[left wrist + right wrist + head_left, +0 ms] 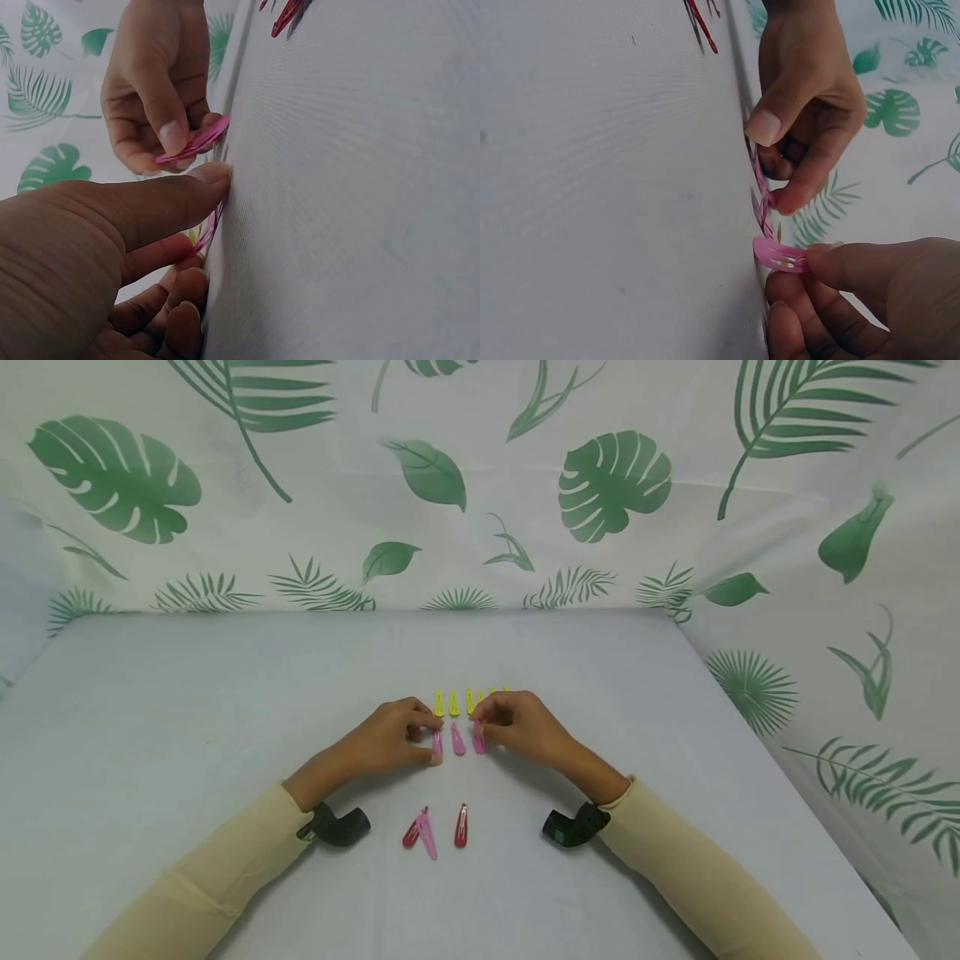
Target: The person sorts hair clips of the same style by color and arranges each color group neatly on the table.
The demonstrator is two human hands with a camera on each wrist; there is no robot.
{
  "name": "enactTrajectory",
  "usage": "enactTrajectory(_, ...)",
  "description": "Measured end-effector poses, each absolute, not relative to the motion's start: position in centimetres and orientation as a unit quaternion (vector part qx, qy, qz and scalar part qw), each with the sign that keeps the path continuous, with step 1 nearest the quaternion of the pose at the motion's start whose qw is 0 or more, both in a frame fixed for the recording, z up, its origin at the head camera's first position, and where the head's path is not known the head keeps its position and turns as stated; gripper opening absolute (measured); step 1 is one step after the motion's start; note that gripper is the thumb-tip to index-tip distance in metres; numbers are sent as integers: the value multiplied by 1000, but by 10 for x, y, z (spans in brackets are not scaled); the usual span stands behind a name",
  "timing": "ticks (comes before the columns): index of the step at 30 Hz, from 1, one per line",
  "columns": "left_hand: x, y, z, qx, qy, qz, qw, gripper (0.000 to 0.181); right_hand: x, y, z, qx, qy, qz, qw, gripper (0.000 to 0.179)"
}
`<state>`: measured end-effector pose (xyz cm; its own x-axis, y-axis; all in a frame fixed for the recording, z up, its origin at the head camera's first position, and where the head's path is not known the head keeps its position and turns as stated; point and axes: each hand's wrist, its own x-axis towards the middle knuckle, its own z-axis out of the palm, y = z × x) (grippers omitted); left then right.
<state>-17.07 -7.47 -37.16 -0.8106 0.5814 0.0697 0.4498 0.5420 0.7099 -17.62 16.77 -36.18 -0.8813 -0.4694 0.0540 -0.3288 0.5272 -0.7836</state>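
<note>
My left hand (386, 737) is at the left end of a short row of pink snap hair clips, thumb and fingertip at the two ends of one pink clip (437, 743) on the table. Just right of that, a second pink clip (458, 740) lies between the hands, untouched. My right hand (528, 727) pinches a third pink clip (780, 256) between thumb and fingers, tilted up from the table in the right wrist view. Behind the pink clips stretches a row of several yellow hair clips (453, 702), its right part partly covered by the right hand.
Nearer the body lie a red clip (461, 827) and, to its left, another red clip (409, 835) with a pink clip (427, 837) overlapping it. A white cloth covers the table (225, 693). Leaf-printed curtains (495, 485) stand behind and to the right.
</note>
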Motion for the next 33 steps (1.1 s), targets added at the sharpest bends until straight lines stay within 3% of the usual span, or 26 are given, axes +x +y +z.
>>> enactTrajectory(33,-171,-74,-373,285,876,378,90,41,-179,163,-364,-182,903,-382,73,14)
